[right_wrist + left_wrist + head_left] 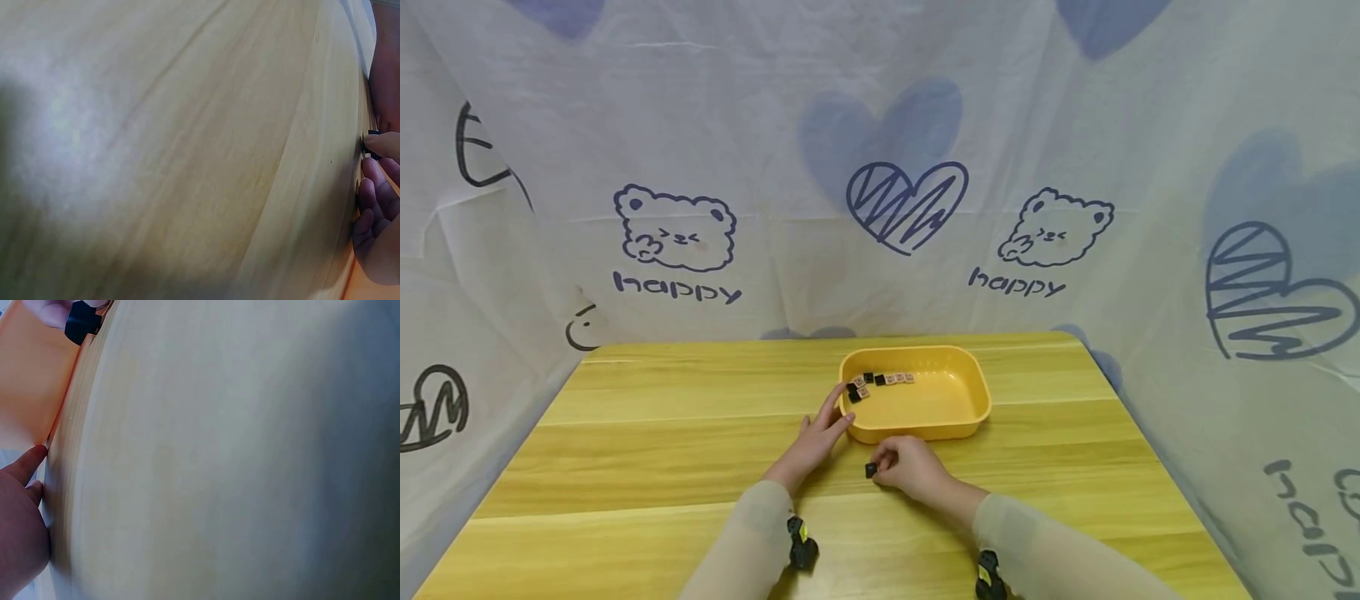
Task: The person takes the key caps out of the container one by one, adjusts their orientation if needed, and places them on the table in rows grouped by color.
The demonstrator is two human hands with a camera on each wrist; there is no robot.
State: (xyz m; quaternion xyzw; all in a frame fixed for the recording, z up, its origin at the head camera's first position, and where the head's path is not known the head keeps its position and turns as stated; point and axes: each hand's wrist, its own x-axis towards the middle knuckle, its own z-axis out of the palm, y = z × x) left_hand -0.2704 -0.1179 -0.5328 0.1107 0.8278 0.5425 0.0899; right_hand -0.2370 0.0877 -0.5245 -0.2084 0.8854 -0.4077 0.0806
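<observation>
In the head view, a yellow plastic tray (932,432) stands on the wooden table, with several small black and pale tiles (891,379) in its left and back part. My left hand (815,443) rests against the tray's left end, fingers extended along its rim and wall. Just in front of the tray, my right hand (913,468) pinches a small black block (871,470) between thumb and fingertips, low over the table. The left wrist view shows this dark block (82,324) close beside the tray wall (37,394).
The wooden table (685,417) reaches out on both sides of the tray. A pale cloth (790,250) printed with hearts and bears hangs behind the table and at its sides. Each sleeve has a black wrist device (802,546) strapped on it.
</observation>
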